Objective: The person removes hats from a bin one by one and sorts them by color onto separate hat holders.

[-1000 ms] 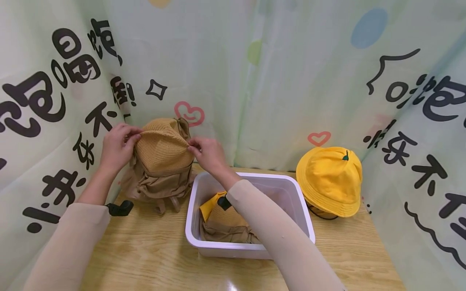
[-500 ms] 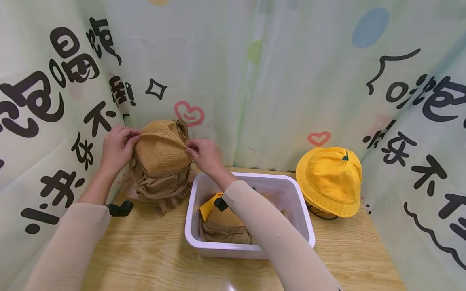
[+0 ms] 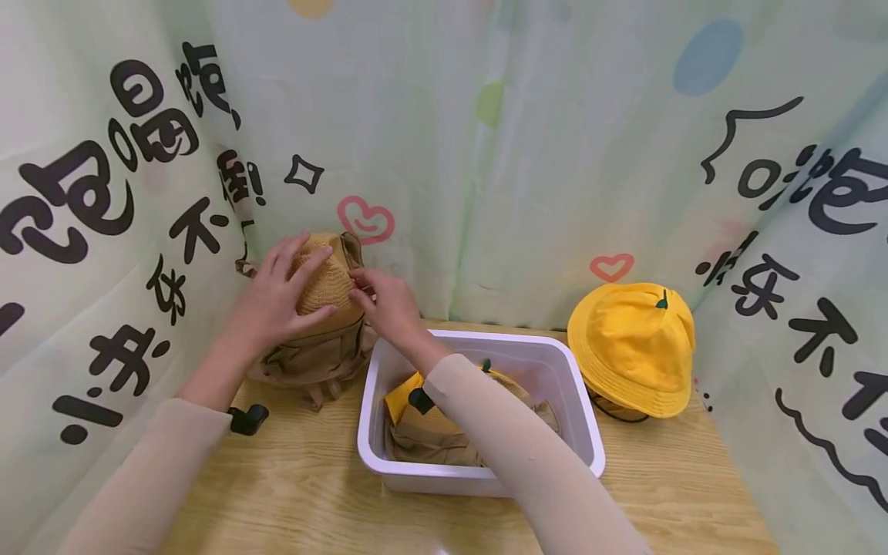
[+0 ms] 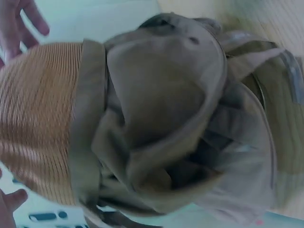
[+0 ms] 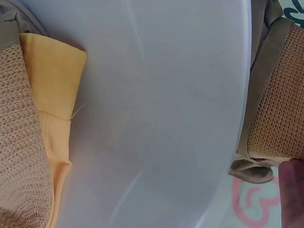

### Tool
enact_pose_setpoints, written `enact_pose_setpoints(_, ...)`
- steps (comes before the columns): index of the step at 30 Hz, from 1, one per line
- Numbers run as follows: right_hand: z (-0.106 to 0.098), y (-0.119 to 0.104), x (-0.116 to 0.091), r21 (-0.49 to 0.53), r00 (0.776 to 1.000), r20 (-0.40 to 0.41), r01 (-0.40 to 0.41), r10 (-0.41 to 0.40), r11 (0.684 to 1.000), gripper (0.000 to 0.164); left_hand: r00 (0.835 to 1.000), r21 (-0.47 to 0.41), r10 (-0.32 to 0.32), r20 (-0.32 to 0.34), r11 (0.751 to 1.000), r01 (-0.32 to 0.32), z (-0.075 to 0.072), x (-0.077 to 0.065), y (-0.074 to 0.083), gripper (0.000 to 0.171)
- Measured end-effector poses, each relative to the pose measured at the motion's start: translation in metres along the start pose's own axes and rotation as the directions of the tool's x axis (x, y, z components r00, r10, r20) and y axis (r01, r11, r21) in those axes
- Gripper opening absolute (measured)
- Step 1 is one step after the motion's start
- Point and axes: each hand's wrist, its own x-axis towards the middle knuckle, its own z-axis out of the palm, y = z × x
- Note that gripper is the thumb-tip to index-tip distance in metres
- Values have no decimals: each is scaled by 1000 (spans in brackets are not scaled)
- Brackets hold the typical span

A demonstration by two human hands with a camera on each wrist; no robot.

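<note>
A brown backpack [image 3: 315, 358] with a tan woven panel [image 3: 327, 285] stands at the back left against the curtain. My left hand [image 3: 274, 293] is spread over the panel's left side, fingers apart. In the left wrist view its fingers [image 4: 12, 28] show at either side of the woven panel [image 4: 40, 123], above the folded brown cloth [image 4: 161, 95]. My right hand [image 3: 390, 304] pinches the right edge of the panel with thumb and fingers. One right finger [image 5: 290, 190] shows at the panel's corner in the right wrist view.
A white plastic bin [image 3: 368, 416] stands beside the backpack, holding a brown bag with woven cloth [image 3: 430, 420] and yellow fabric [image 3: 401, 397]. A yellow bucket hat [image 3: 634, 343] sits on a dark wire stand [image 3: 617, 408] at right. Printed curtains [image 3: 541, 193] surround the wooden table [image 3: 298, 486].
My left hand has let go of the panel's upper left edge, moved rightward and spread its fingers. The raised fold of woven cloth has flattened. The right hand stays at the right edge.
</note>
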Motion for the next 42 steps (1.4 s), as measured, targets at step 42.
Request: enact_pose_setpoints(42, 7, -1, -3, 72, 989, 93, -123, 116, 990, 43, 999, 64, 0, 43, 998, -3, 21, 11, -23, 90)
